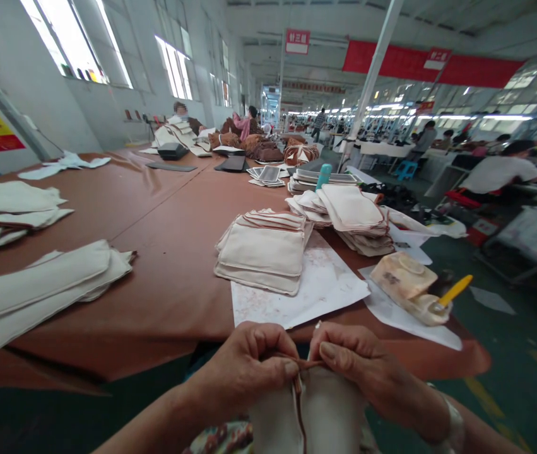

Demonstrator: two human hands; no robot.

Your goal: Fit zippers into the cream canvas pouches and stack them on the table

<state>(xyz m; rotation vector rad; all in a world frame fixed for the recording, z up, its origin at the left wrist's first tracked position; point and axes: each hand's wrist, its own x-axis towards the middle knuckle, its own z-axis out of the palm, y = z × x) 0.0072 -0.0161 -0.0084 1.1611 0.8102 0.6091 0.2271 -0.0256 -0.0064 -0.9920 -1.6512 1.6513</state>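
Low in the head view, a cream fabric piece (329,410) with brown edging hangs from both hands, just off the table's front edge. My left hand (253,359) pinches its brown top edge from the left. Close beside it, my right hand (358,362) pinches the same edge from the right, thumb and fingers pressed together. A brown-edged seam runs down the fabric between them. Beyond the hands, a stack of cream pieces (261,252) rests partly on a stained white paper sheet (315,284).
The brown-covered table (168,296) carries more cream pieces (50,284) at left and another stack (351,211) at right. A teal bottle (324,176) stands behind that stack. Near the right corner lies a cut plastic container (405,280) with a yellow-handled tool (456,290). Several people are farther back.
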